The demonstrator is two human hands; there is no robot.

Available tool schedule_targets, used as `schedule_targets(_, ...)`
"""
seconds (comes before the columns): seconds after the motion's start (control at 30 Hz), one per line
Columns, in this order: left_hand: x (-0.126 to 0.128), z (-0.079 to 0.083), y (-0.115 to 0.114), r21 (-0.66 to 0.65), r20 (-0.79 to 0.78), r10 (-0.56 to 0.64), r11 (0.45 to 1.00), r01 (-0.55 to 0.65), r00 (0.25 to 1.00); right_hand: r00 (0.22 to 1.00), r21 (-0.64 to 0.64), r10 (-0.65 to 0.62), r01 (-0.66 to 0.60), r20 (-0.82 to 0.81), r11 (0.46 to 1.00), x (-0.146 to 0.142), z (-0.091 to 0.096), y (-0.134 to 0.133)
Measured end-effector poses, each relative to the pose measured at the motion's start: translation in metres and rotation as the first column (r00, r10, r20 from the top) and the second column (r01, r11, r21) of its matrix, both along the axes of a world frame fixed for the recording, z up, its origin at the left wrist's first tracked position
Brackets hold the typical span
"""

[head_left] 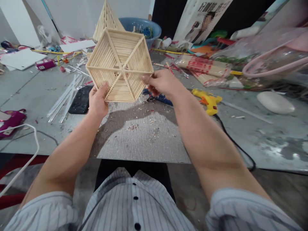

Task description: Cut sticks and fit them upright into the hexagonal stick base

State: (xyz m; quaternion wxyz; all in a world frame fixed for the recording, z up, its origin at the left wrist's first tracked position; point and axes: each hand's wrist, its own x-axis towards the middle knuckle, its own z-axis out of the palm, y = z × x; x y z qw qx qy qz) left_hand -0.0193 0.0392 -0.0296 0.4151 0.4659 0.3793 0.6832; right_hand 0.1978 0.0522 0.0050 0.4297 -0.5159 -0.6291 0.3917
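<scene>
A six-sided panel of thin wooden sticks (120, 69) is raised above the table, its face turned toward me. Sticks run from its middle to each corner like spokes, with rows of sticks filling the wedges. My left hand (98, 99) grips its lower left edge, thumb on the near face. At the right corner, my right hand (160, 83) pinches the rim between thumb and fingers. Behind the panel rises a pointed stick cone (106, 19), its lower part hidden.
A yellow glue gun (208, 101) with a black cord lies right of my right forearm. Glue sticks (63, 96) and a black phone (80, 100) are at left. A blue basin (154, 30), packaged sticks (204, 65) and a white computer mouse (275, 102) are farther out.
</scene>
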Motion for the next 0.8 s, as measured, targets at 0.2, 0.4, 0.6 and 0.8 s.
schedule_targets(0.2, 0.005, 0.002, -0.006, 0.033, -0.060, 0.026, 0.999, -0.024, 0.998, 1.000, -0.169, -0.005, 0.001, -0.020, 0.986, -0.001, 0.005, -0.002)
schedule_targets(0.4, 0.004, 0.000, -0.005, 0.085, -0.057, 0.027, 0.996, -0.022, 0.998, 0.987, -0.294, 0.073, -0.113, -0.146, 0.949, 0.003, 0.011, -0.007)
schedule_targets(0.6, -0.003, -0.008, 0.008, 0.186, -0.022, 0.002, 0.983, 0.002, 1.000, 0.991, -0.327, 0.061, -0.096, -0.117, 0.940, 0.006, 0.012, -0.006)
schedule_targets(0.8, -0.003, -0.011, 0.010, 0.210, -0.018, 0.002, 0.978, 0.002, 1.000, 0.994, -0.320, 0.068, -0.091, -0.082, 0.943, 0.001, 0.009, -0.007)
